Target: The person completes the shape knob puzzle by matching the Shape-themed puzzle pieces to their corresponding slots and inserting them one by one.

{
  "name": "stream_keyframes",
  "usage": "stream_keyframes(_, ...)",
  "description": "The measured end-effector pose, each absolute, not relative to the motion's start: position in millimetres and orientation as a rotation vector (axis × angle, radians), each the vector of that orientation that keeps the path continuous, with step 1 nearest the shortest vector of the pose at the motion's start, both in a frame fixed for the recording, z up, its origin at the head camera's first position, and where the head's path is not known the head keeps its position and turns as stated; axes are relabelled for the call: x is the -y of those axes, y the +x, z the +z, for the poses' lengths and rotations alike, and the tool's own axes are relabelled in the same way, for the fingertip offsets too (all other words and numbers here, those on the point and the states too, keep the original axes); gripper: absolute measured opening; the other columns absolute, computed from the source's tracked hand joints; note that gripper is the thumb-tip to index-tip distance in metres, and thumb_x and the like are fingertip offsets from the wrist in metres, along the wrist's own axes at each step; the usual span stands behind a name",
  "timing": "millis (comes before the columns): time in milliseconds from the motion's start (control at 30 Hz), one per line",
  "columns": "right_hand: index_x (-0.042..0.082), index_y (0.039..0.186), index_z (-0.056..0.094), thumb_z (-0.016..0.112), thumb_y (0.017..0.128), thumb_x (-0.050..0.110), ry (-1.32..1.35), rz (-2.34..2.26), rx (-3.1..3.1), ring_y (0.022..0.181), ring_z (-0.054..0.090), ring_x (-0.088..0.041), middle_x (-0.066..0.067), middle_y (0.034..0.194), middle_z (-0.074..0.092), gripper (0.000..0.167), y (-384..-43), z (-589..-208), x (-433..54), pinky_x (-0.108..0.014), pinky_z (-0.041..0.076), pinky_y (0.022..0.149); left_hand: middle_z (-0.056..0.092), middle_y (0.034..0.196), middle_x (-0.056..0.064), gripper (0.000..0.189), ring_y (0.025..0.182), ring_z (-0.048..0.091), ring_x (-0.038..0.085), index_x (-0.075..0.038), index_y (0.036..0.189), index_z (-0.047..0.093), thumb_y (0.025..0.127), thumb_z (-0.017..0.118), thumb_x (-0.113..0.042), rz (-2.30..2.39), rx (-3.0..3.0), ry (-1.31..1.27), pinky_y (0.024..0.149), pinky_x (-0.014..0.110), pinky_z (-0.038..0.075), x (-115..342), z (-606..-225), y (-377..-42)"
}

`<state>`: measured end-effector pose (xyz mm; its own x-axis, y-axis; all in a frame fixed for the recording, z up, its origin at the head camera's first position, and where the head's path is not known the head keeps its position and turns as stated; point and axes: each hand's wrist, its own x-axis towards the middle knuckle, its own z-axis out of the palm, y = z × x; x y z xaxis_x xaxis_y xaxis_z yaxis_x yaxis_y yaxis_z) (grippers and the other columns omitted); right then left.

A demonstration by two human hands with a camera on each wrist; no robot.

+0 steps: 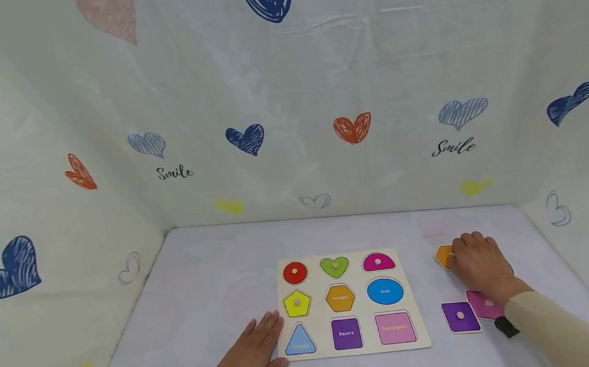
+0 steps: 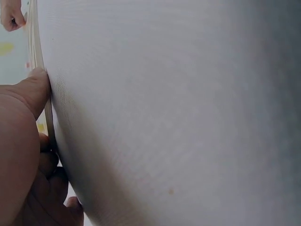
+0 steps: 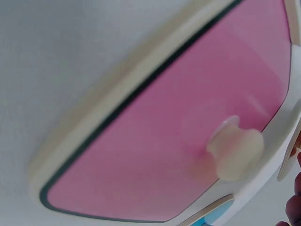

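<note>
My right hand (image 1: 480, 264) grips an orange hexagon puzzle piece (image 1: 443, 257) to the right of the puzzle board (image 1: 316, 315); curled fingers hide its knob. Below that hand lie a purple square piece (image 1: 460, 317) and a pink rectangle piece (image 1: 483, 302), partly covered by the wrist. The right wrist view shows the rectangle's pale knob (image 3: 240, 153) up close and a blue piece (image 3: 214, 215) beyond it. My left hand (image 1: 250, 356) lies flat with extended fingers, fingertips at the board's left edge.
Knobbed pieces sit in the board: red circle (image 1: 293, 266), green heart (image 1: 333, 261), magenta half circle (image 1: 381, 264) and yellow pentagon (image 1: 295, 309). Printed shapes without knobs include the orange hexagon (image 1: 341, 304) and blue oval (image 1: 386, 298). A heart-patterned sheet (image 1: 277, 82) stands behind the table.
</note>
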<state>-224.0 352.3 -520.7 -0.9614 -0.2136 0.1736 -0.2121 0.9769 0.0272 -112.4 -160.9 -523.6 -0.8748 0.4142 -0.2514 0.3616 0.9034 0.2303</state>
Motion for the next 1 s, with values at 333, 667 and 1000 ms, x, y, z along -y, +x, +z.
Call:
stream_keyframes(333, -0.002, 0.094, 0.062, 0.073, 0.095, 0.017, 0.381, -0.096, 2.863, 0.088, 0.054, -0.035, -0.012, 0.087, 0.058, 0.022, -225.6, -519.0, -344.7, -0.051, 0.049, 0.079, 0.031, 0.174, 0.001, 0.086, 0.161, 0.027, 0.024, -0.012, 0.166, 0.033, 0.1, 0.064, -0.056, 0.252, -2.77, 0.578, 0.131, 0.052, 0.025, 159.9, -522.8, -111.6)
stream_keyframes(667, -0.002, 0.098, 0.064, 0.076, 0.095, 0.019, 0.416, -0.11, 2.866, 0.088, 0.054, -0.033, -0.01, 0.087, 0.059, 0.024, -221.4, -514.7, -331.2, -0.051, 0.05, 0.081, 0.031, 0.174, 0.0, 0.086, 0.161, 0.027, 0.024, -0.013, 0.167, 0.032, 0.099, 0.064, -0.056, 0.266, -2.771, 0.573, 0.131, 0.052, 0.024, 160.1, -522.2, -111.9)
stream_keyframes(1000, -0.002, 0.104, 0.066, 0.082, 0.092, 0.024, 0.449, -0.127, 2.855, 0.096, 0.056, -0.034, -0.014, 0.095, 0.063, 0.033, -216.1, -510.6, -296.5, -0.049, 0.053, 0.085, 0.032, 0.174, 0.002, 0.085, 0.161, 0.027, 0.024, -0.012, 0.166, 0.034, 0.1, 0.064, -0.056, 0.264, -2.772, 0.584, 0.131, 0.053, 0.025, 160.1, -523.7, -112.2)
